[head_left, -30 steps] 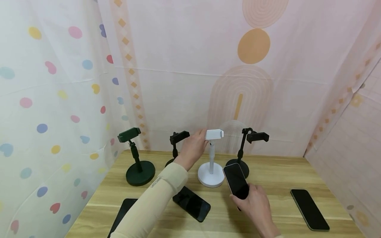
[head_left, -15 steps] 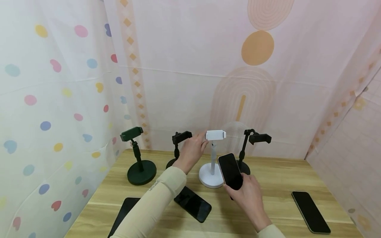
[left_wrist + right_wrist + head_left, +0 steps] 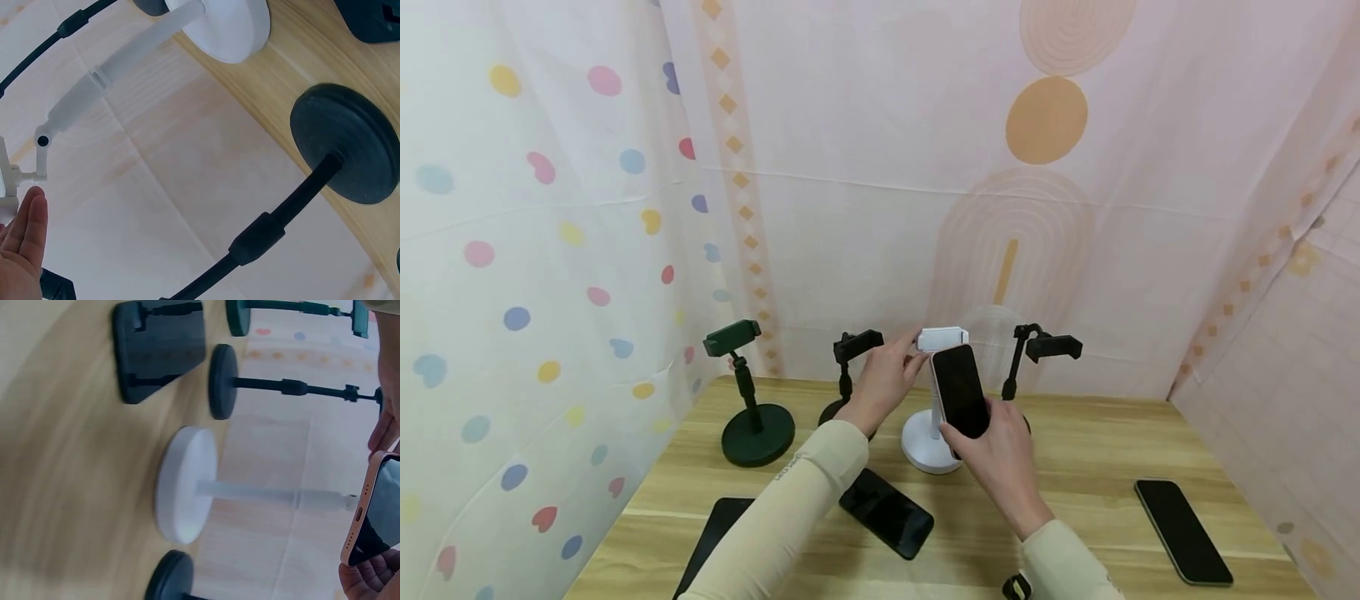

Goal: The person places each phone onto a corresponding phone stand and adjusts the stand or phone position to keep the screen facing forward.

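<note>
With the fingertips of my left hand [image 3: 882, 382] I hold the left end of the clamp [image 3: 942, 338] on a white phone stand [image 3: 919, 442]. In the left wrist view, fingers [image 3: 31, 231] lie against the back of that clamp. My right hand [image 3: 1003, 450] grips a smartphone [image 3: 958, 390] by its lower part, screen facing me. The phone is raised in front of the white stand's pole, its top edge just below the clamp. In the right wrist view the phone [image 3: 379, 512] shows its bottom edge with the charging port.
A green phone stand [image 3: 757, 435] stands at the left. Black stands [image 3: 859, 343] [image 3: 1054, 347] flank the white one. Phones lie on the wooden table [image 3: 1075, 517]: one in the middle [image 3: 887, 512], one at right [image 3: 1182, 532], and a dark flat device [image 3: 718, 529] partly under my left sleeve.
My right hand has moved the smartphone up and to the left, from beside the right black stand to the white stand's clamp. The left hand stays at the clamp.
</note>
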The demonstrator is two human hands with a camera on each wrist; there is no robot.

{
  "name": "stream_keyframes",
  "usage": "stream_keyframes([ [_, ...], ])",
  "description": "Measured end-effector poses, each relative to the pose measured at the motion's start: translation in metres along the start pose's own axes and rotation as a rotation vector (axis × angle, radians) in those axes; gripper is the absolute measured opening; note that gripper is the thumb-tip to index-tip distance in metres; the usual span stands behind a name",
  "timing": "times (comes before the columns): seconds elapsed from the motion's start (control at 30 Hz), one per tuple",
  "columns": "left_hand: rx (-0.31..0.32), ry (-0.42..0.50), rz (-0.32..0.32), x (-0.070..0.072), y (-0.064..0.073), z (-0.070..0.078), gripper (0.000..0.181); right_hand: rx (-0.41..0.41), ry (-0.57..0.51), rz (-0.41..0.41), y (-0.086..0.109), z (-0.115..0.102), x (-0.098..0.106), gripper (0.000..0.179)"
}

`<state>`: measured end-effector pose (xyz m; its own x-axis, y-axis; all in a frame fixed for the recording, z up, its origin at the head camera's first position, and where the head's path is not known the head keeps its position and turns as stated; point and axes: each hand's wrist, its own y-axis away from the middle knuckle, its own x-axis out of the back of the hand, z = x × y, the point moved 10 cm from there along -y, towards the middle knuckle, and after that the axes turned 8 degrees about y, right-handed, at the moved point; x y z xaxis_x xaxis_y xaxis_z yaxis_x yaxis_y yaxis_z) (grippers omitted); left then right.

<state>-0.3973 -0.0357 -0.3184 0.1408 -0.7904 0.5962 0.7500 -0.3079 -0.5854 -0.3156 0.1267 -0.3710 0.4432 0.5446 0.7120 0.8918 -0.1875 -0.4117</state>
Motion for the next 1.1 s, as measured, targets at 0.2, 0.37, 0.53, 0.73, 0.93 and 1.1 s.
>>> stream_keyframes([
  [0.2, 0.039, 0.064, -0.020, -0.002, -0.001, -0.004, 0.046, 0.004, -0.056, 0.010, -0.018, -0.014, 0.002, 0.070],
  [0.37, 0.026, 0.098, -0.017, 0.000, -0.002, -0.003, 0.044, 0.013, -0.099, 0.007, -0.029, -0.024, 0.001, 0.070],
  [0.53, 0.022, 0.126, -0.012, 0.001, -0.004, -0.004, 0.042, 0.019, -0.140, 0.025, -0.038, -0.030, -0.003, 0.065],
  [0.73, 0.053, 0.169, -0.021, 0.001, -0.004, -0.008, 0.036, 0.015, -0.192, 0.022, -0.047, -0.034, -0.011, 0.069],
  [0.93, 0.041, 0.189, -0.040, -0.002, -0.003, -0.012, 0.038, -0.004, -0.213, 0.035, -0.049, -0.033, -0.011, 0.065],
  [1.1, 0.006, 0.196, -0.007, 0.002, -0.004, -0.013, 0.038, 0.002, -0.227, 0.027, -0.052, -0.033, -0.012, 0.062],
])
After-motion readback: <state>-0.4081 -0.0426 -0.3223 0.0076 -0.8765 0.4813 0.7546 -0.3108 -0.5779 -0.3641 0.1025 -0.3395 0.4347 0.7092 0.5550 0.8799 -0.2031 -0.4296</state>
